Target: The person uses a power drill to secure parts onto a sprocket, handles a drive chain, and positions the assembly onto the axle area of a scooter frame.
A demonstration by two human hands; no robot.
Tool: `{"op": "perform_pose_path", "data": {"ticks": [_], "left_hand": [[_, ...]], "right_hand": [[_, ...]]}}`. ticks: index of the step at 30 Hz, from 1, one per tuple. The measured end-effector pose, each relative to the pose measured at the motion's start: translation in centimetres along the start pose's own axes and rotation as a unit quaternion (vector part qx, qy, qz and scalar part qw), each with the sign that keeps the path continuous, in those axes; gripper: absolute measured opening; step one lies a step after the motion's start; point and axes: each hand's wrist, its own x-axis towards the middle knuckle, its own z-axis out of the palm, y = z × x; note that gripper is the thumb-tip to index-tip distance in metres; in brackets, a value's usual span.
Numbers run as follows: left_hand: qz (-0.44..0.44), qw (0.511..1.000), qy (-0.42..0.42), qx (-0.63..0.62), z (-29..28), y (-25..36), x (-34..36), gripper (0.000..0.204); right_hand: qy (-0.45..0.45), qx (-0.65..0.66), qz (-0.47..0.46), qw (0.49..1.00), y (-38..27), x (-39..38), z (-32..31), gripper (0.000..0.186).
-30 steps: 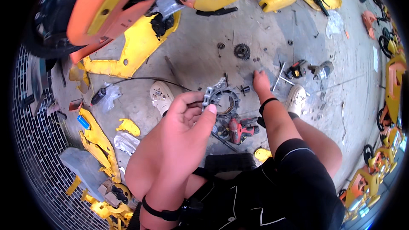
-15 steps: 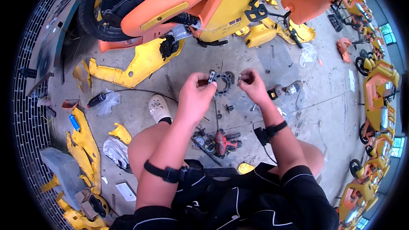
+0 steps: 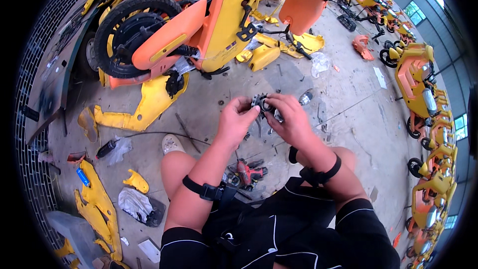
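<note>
My left hand (image 3: 237,122) is closed on a toothed metal ring part (image 3: 262,102), gripping its left side between thumb and fingers in front of me. My right hand (image 3: 289,117) grips the same part from the right, fingers curled over it, hiding much of it. A metal-nosed power tool (image 3: 305,98) lies on the floor just beyond my right hand. Below my hands, a red and black drill (image 3: 247,173) lies among dark parts and a rod.
An orange and yellow scooter (image 3: 217,35) lies ahead, near yellow body panels (image 3: 139,109). More panels (image 3: 97,209) and a blue can (image 3: 82,176) are at my left, beside a cable on the concrete floor (image 3: 348,129). Rows of scooters (image 3: 416,84) stand along the right.
My right hand rose from the floor and came over to the ring part held in my left hand, and now grips it. The view has tilted up, showing more of the scooter ahead.
</note>
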Motion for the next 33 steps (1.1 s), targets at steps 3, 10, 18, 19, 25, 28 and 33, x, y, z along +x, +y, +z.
{"op": "perform_pose_path", "data": {"ticks": [3, 10, 18, 19, 25, 28, 33], "left_hand": [[0.008, 1.000, 0.008, -0.014, 0.6, -0.9, 0.5, 0.022], [-0.001, 1.000, 0.022, -0.015, -0.3, -1.9, 2.0, 0.027], [-0.059, 0.996, 0.024, -0.065, -2.6, -0.3, 3.1, 0.028], [-0.077, 0.994, 0.019, -0.071, -2.9, 0.0, 3.0, 0.028], [-0.154, 0.984, 0.014, -0.093, -4.1, 0.9, 3.8, 0.025], [-0.188, 0.978, -0.010, -0.083, -5.0, 0.4, 4.2, 0.024], [-0.180, 0.982, 0.021, -0.052, -6.0, -0.6, 3.9, 0.028]], "right_hand": [[0.025, -0.041, -0.012, 0.999, 0.3, -0.8, 0.4, 0.039], [0.032, -0.093, -0.014, 0.995, 1.6, -0.8, 1.9, 0.042], [-0.058, -0.004, -0.043, 0.997, 3.1, 2.4, 3.3, 0.056], [-0.069, -0.024, -0.054, 0.996, 3.4, 2.3, 3.8, 0.059], [-0.094, 0.107, 0.023, 0.989, 5.3, 3.0, 5.4, 0.050], [-0.113, 0.190, 0.102, 0.970, 5.7, 3.0, 5.1, 0.040], [-0.148, 0.379, 0.378, 0.832, 5.7, 3.0, 4.8, 0.040]]}}
